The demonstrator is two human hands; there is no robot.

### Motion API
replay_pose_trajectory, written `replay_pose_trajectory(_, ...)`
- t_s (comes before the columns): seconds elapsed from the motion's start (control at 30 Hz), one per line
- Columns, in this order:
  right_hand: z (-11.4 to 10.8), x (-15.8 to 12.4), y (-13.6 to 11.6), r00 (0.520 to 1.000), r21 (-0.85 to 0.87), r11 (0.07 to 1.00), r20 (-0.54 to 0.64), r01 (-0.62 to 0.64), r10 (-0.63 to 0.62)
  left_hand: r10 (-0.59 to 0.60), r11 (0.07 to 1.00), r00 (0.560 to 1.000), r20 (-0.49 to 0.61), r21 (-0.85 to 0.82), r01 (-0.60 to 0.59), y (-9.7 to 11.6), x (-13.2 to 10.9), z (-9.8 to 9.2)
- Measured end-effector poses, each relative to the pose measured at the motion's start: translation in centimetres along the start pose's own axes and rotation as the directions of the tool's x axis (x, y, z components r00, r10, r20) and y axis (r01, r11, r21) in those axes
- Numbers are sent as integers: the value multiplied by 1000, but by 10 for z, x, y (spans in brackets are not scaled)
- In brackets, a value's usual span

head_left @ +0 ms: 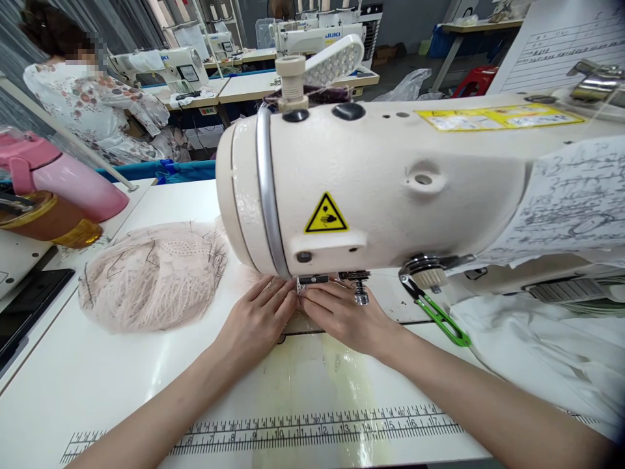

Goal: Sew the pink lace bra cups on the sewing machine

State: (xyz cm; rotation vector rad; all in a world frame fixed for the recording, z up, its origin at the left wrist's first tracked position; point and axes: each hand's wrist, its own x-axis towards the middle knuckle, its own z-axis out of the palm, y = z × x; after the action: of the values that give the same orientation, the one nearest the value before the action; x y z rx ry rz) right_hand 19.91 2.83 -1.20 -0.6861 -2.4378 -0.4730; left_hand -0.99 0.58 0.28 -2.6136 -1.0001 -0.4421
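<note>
Under the head of a white sewing machine [381, 189], my two hands lie close together at the needle area. My left hand [258, 316] has its fingers pressed together on the fabric, the tips partly hidden by the machine head. From the other side, my right hand [349, 316] points its closed fingers at the same spot. Between the fingertips shows a small bit of pale lace fabric [301, 284]; most of it is hidden. To the left lies a bunched pile of pale pink lace [151, 277] with dark thread ends.
Green thread snips [444, 319] and white cloth [547, 345] lie at the right. A printed ruler [293, 433] runs along the front edge. A pink bottle [73, 176], an amber jar [53, 218] and a dark phone-like slab [29, 319] stand left. Beyond, a person [92, 111] sits near other machines.
</note>
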Motion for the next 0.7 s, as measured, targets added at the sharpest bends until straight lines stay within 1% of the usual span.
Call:
replay_pose_trajectory(0.2,-3,2,-1,1000,-14,1000,10,-16,16,-29,1000,999,-23,3,29,4,0,2)
replay_pose_trajectory(0.3,-6,3,-2,999,-23,999,13,-40,40,-27,998,999,-22,54,29,6,1,2)
replay_pose_trajectory(0.43,-7,1,-3,996,-79,993,25,-83,85,-8,989,1000,-25,144,11,10,1,2)
replay_pose_trajectory(0.6,-8,-3,0,990,-130,987,100,-90,103,-24,986,1000,-13,162,26,13,2,1)
replay_pose_trajectory(0.7,-9,-4,3,983,-100,990,140,-104,117,-28,985,999,-30,167,32,15,3,1)
